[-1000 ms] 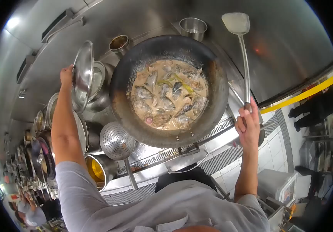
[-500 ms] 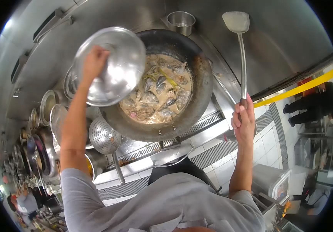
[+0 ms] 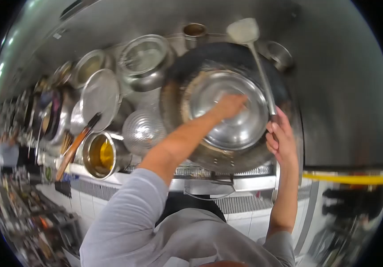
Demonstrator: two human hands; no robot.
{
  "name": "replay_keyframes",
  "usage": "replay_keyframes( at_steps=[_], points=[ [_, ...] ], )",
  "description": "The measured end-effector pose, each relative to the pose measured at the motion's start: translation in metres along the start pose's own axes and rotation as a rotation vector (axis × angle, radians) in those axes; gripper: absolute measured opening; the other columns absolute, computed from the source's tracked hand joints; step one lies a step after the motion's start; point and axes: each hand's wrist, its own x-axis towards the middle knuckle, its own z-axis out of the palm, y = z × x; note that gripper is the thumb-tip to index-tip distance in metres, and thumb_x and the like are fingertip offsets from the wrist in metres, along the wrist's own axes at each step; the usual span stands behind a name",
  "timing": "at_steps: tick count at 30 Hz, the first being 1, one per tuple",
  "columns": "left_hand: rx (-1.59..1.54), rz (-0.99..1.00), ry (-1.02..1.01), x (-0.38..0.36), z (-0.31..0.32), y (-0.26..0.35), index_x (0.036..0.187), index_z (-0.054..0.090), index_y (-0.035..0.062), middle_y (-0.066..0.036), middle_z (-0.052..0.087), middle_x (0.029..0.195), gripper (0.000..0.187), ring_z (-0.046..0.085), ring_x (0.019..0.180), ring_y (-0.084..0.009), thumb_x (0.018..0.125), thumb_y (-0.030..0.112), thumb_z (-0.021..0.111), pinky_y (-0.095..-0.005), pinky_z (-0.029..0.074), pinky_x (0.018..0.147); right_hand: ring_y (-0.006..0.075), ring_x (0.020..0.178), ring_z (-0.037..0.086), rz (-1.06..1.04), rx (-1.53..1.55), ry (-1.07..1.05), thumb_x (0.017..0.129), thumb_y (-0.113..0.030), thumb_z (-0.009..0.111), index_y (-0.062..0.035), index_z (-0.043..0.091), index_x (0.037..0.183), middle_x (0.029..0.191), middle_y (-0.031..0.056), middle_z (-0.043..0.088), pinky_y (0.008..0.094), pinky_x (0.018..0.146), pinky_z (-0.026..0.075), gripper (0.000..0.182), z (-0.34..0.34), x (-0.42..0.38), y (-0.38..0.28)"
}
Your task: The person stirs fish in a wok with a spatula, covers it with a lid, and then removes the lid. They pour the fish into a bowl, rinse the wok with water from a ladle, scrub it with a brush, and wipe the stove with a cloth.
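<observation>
A shiny round metal lid (image 3: 209, 131) sits over the food inside a large dark wok (image 3: 171, 111). My left hand (image 3: 231, 106) is closed on the top of the lid, covering its knob. Only a strip of pale sauce (image 3: 190, 91) shows along the lid's left side. In my right hand (image 3: 282, 139) is the handle of a long metal wok spatula (image 3: 260, 71). Its broad, whitish blade points away from me, above the wok's far right rim.
Left of the wok are a perforated skimmer (image 3: 144, 131), a pot with yellow liquid (image 3: 89, 158), a round strainer (image 3: 100, 100) and a metal bowl (image 3: 139, 80). Small metal containers (image 3: 195, 40) stand behind. A person (image 3: 9, 153) is at far left.
My left hand has brought the lid from the wok's left side onto its middle, hiding the shellfish in sauce. The camera view has turned left. My right hand keeps holding the spatula.
</observation>
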Motion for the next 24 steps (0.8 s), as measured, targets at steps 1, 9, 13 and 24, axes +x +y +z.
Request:
replay_keyframes(
  at_steps=[1,9,13,24],
  points=[
    [0.027,0.119,0.064,-0.009,0.007,-0.012,0.121,0.060,0.0073,-0.018,0.065,0.119,0.043,0.061,0.111,-0.0346,0.085,0.029,0.068,-0.0485,0.047,0.093,0.0046,0.046,0.037,0.046,0.016,-0.080,0.097,-0.011,0.053,-0.0114,0.033,0.149,0.079,-0.0004,0.049,0.0214,0.037,0.026,0.056,0.022,0.023,-0.005],
    [0.067,-0.089,-0.056,-0.165,-0.164,0.115,0.120,0.061,0.0074,-0.012,0.059,0.109,0.044,0.055,0.107,-0.0291,0.079,0.020,0.072,-0.0453,0.042,0.092,0.0178,0.051,0.055,-0.002,-0.946,-0.257,0.092,-0.012,0.054,-0.0120,0.050,0.134,0.080,0.0099,0.060,0.0300,0.043,0.043,0.042,0.263,0.233,0.053],
    [-0.266,-0.159,0.093,-0.252,-0.226,0.137,0.117,0.063,0.0052,-0.012,0.063,0.105,0.037,0.060,0.099,-0.0302,0.082,0.013,0.071,-0.0404,0.047,0.085,0.0272,0.066,0.066,0.272,-0.597,-0.478,0.091,-0.010,0.051,-0.0042,0.050,0.131,0.093,0.0186,0.066,0.0371,0.051,0.051,0.040,0.321,0.371,0.150],
    [-0.309,-0.185,0.452,-0.323,-0.278,0.101,0.100,0.071,0.0049,-0.009,0.065,0.083,0.025,0.061,0.072,-0.0261,0.076,0.006,0.074,-0.0364,0.049,0.065,0.0147,0.045,0.043,0.541,-0.130,-0.442,0.095,-0.013,0.050,-0.0023,0.046,0.128,0.072,0.0078,0.052,0.0278,0.035,0.030,0.035,0.342,0.340,0.142]
  ],
)
